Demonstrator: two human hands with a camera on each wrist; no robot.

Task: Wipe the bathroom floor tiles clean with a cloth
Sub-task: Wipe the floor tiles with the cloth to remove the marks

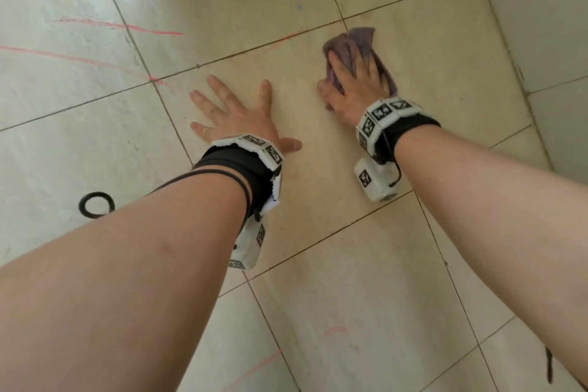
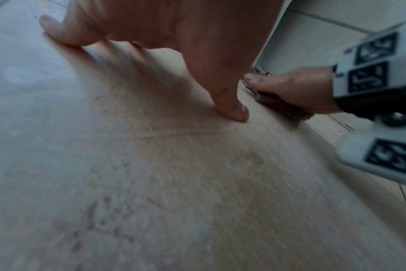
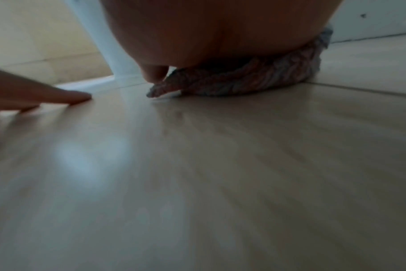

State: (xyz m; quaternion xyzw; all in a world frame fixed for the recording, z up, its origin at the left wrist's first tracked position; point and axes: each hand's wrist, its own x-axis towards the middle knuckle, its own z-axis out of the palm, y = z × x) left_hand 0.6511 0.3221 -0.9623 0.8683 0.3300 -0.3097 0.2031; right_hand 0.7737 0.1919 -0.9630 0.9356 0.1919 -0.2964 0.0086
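1. Head view: the left hand (image 1: 237,114) lies flat on the beige floor tiles (image 1: 318,169) at the middle of the frame. Its fingers are straight and spread wide, thumb out to the lower right, and it holds nothing. To its right, the right hand (image 1: 356,83) presses a crumpled purple cloth (image 1: 359,41) against the tile. The fingers lie fairly straight and close together over the cloth, and the thumb sits at the cloth's left edge. The cloth is in the upper right of the frame, just below a grout line. Its long axis runs from the upper left to the lower right, with one bunched end sticking out past the fingertips towards the top of the frame. Red marks (image 1: 121,27) streak the tiles at the upper left, and a black ring (image 1: 96,204) lies on the floor at the left edge.

2. Left wrist view: the left hand (image 2: 174,27) fills the top of the frame. The fingertips (image 2: 236,113) touch the tile, spread apart. At the right, the right hand (image 2: 297,88) rests on the cloth (image 2: 287,110), which lies flat against the floor.

3. Right wrist view: the right hand (image 3: 209,36) looms at the top, its palm on the cloth (image 3: 243,82). The cloth shows as a low, wide bundle across the upper middle, and the thumb tip touches its left corner. Whether the fingers curl around it cannot be told here. At the left edge, the straight fingers of the left hand (image 3: 35,97) rest on the tile.
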